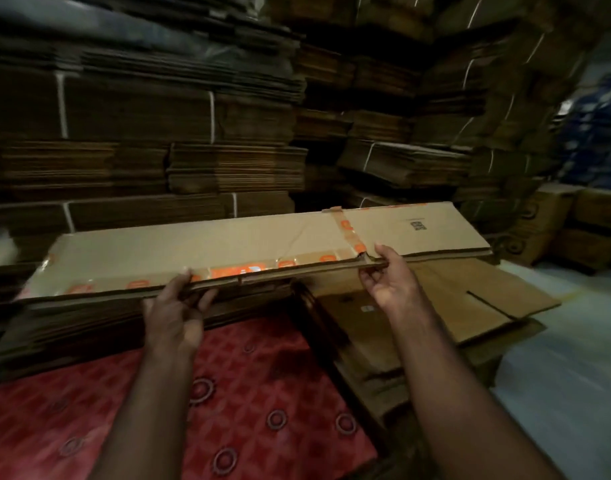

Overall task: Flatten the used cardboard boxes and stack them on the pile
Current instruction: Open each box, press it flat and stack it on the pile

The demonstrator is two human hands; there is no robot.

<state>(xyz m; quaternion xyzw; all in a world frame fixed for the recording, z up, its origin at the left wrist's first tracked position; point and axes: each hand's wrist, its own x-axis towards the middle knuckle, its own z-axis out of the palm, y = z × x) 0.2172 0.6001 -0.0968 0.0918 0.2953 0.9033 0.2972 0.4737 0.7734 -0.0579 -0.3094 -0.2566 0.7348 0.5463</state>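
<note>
left hand (179, 303) pinches near edge of flattened brown cardboard box with orange tape (248, 244) | right hand (389, 278) pinches same edge | box above brown cardboard pile (89, 327)

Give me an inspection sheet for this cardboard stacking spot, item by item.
Surface: low pile of flattened cardboard in front of the person; a red patterned sheet lies nearer.
Job's things: flattened box with orange printed tape, held level over the low pile; whether it rests on it cannot be told.
Clutter: loose flattened sheets on the floor at right.
Hands: left hand and right hand each grip the box's near edge.
Cables: nothing seen.
Surroundings: tall strapped cardboard bundles behind; brown cartons at far right.
</note>
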